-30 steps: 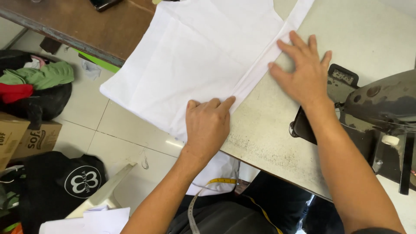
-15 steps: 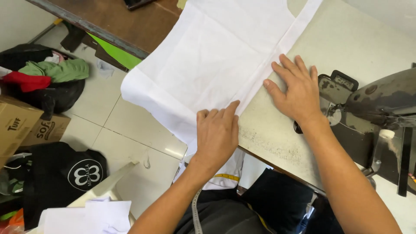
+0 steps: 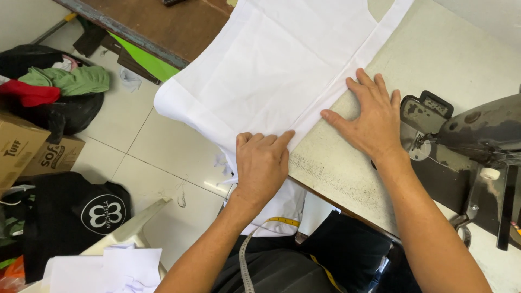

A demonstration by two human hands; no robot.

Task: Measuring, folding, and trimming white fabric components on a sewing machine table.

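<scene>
A large piece of white fabric (image 3: pixel 282 70) lies over the pale sewing table (image 3: pixel 450 59) and hangs off its near edge. My left hand (image 3: pixel 263 165) presses flat on the fabric's lower corner at the table edge, fingers together. My right hand (image 3: pixel 369 116) lies flat on the table with spread fingers, its fingertips on the folded seam edge of the fabric. Neither hand grips anything. A sewing machine (image 3: pixel 477 135) stands just right of my right hand.
A brown wooden table (image 3: pixel 163 21) stands at the top left. On the tiled floor lie cardboard boxes (image 3: pixel 27 149), a black bag (image 3: pixel 81 217), a pile of coloured clothes (image 3: pixel 54 87) and white fabric pieces (image 3: pixel 103 268). A yellow tape measure (image 3: pixel 282 221) hangs over my lap.
Both hands slid slightly along the fabric's edge while staying flat on it. The view shifted a little, and the fabric lies a bit smoother.
</scene>
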